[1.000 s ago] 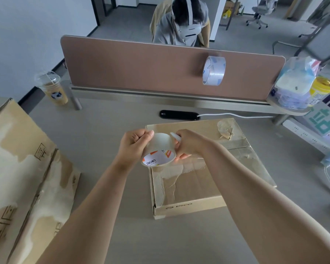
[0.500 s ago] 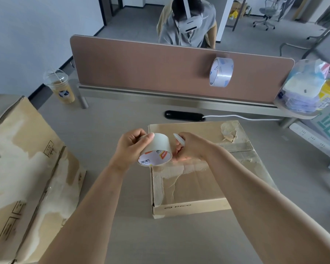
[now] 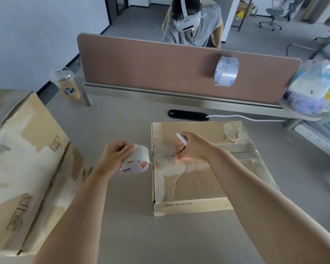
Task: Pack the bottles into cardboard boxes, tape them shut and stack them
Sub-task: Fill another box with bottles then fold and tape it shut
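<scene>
I have the left hand [image 3: 115, 156] curled tight around the tape roll [image 3: 136, 162], held just left of the flat cardboard box [image 3: 198, 187] at centre frame. The right hand [image 3: 193, 148] is closed on a small white tool [image 3: 181, 139], its fingertips down on the box's taped seam. The box lies closed on the desk [image 3: 122, 225]. Larger boxes [image 3: 23, 168] fill the left edge. At upper right a second tape roll [image 3: 226, 71] hangs on the divider [image 3: 151, 65], and a drink cup [image 3: 67, 84] stands at upper left.
</scene>
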Demonstrator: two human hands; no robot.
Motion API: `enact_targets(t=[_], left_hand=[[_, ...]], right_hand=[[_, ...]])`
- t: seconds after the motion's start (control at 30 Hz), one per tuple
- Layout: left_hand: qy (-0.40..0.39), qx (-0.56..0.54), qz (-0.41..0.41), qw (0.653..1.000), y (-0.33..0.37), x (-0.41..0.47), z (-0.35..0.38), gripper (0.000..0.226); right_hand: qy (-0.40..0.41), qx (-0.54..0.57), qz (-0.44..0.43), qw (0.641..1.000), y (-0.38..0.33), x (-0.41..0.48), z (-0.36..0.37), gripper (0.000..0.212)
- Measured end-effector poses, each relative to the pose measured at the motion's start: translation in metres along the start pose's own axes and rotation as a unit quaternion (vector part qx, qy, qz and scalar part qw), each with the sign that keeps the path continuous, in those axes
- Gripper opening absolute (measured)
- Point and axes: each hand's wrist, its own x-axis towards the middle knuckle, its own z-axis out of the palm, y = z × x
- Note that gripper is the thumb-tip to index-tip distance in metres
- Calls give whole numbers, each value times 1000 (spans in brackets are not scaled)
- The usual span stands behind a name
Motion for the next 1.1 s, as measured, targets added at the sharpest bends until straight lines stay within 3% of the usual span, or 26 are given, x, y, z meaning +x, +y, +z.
enact_targets(t=[0.23, 0.47, 0.57, 0.67, 0.77, 0.87, 1.0, 1.1], left_hand=[[-38, -13, -42, 998, -11, 3, 5, 33], [-147, 62, 18, 987, 1, -4, 50, 34], [-200, 55, 17, 978, 2, -13, 71, 43], [-240, 40, 7, 970, 4, -20, 83, 33], [-278, 47, -9, 959, 8, -22, 87, 47], [-342, 49, -30, 938, 12, -24, 93, 39], [-401, 0, -73, 913, 22, -17, 92, 24], [-407, -39, -94, 908, 24, -12, 96, 24]], right_hand=[[-5, -11, 14, 1000, -2, -2, -4, 36], [-11, -54, 86, 995, 14, -10, -30, 44], [-39, -14, 74, 996, 15, -16, -26, 34], [-44, -2, 70, 997, 21, -20, -23, 27], [-33, 62, 74, 995, 32, -27, -27, 25], [31, 161, 72, 984, 45, -33, -23, 15], [137, 333, 63, 931, 54, -39, -14, 8], [211, 367, 57, 904, 53, -43, -8, 13]])
